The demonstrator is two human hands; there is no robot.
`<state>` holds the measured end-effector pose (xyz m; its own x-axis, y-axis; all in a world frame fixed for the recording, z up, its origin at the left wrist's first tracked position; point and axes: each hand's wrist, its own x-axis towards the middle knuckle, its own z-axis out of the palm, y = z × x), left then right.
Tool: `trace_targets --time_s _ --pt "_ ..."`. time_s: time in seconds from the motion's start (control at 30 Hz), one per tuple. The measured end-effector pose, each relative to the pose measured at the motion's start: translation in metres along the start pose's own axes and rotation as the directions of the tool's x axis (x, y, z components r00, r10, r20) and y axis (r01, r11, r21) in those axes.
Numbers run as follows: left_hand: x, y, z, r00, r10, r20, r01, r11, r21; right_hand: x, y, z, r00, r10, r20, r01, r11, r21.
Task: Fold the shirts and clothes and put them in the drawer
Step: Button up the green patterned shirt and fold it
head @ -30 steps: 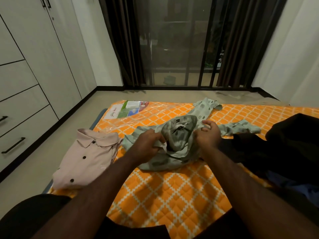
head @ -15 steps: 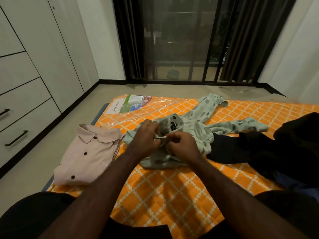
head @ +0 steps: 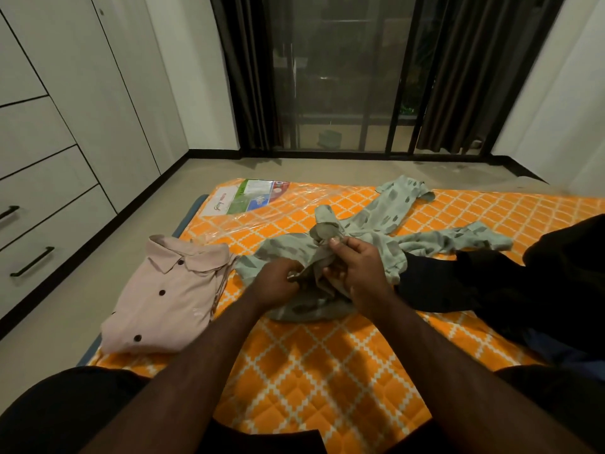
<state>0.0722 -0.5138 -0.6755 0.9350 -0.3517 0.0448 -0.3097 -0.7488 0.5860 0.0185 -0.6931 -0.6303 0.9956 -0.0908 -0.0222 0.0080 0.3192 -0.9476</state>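
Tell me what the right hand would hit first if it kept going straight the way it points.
The right hand points away and slightly left. It would probably meet the bunched collar of the green patterned shirt it already pinches, then the orange mattress; depth is uncertain.

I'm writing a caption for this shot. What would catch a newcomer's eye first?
The bright orange quilted mattress fills the floor. At its middle, the left hand and right hand grip a crumpled green patterned shirt. A folded pink shirt lies at the mattress's left edge.
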Motion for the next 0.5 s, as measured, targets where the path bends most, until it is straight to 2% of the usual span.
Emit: trace_targets --time_s 0.13,0.2,0.23,0.27,0.3,0.33,0.37,0.4,0.43,0.5 --pt "-0.003 -0.001 0.0 0.99 -0.088 -0.111 0.11 0.972 0.209 0.002 -0.006 -0.001 1.0 -0.008 -0.02 0.01 0.997 0.082" --pt "-0.003 0.008 -0.006 0.99 -0.133 -0.042 0.139 0.938 0.319 0.005 -0.007 -0.003 0.996 -0.034 -0.088 0.04 0.997 0.068" --pt "-0.005 0.017 -0.01 0.986 -0.136 0.093 0.092 0.923 0.373 0.007 -0.006 -0.004 0.991 -0.044 -0.128 0.049 0.998 0.036" --pt "-0.007 0.027 -0.014 0.943 -0.141 0.302 0.022 0.931 0.365 0.009 -0.003 -0.006 0.986 -0.054 -0.16 0.054 0.999 -0.006" --pt "-0.012 0.038 -0.018 0.844 -0.15 0.514 -0.001 0.96 0.28 0.011 0.001 -0.008 0.981 -0.065 -0.182 0.057 0.997 -0.05" --pt "-0.017 0.049 -0.022 0.723 -0.144 0.675 0.045 0.986 0.163 0.012 0.004 -0.01 0.978 -0.082 -0.193 0.064 0.993 -0.1" --pt "-0.022 0.057 -0.027 0.649 -0.12 0.751 0.104 0.992 0.069 0.012 0.008 -0.012 0.977 -0.099 -0.191 0.07 0.986 -0.149" --pt "-0.024 0.061 -0.034 0.655 -0.094 0.75 0.11 0.993 0.028 0.011 0.01 -0.013 0.977 -0.108 -0.182 0.071 0.978 -0.194" --pt "-0.022 0.06 -0.039 0.739 -0.068 0.67 0.057 0.998 0.04 0.01 0.011 -0.013 0.979 -0.111 -0.17 0.071 0.971 -0.228" --pt "-0.017 0.052 -0.046 0.951 -0.03 0.306 0.029 1.0 0.008 0.006 0.01 -0.012 0.982 -0.122 -0.141 0.078 0.955 -0.285"
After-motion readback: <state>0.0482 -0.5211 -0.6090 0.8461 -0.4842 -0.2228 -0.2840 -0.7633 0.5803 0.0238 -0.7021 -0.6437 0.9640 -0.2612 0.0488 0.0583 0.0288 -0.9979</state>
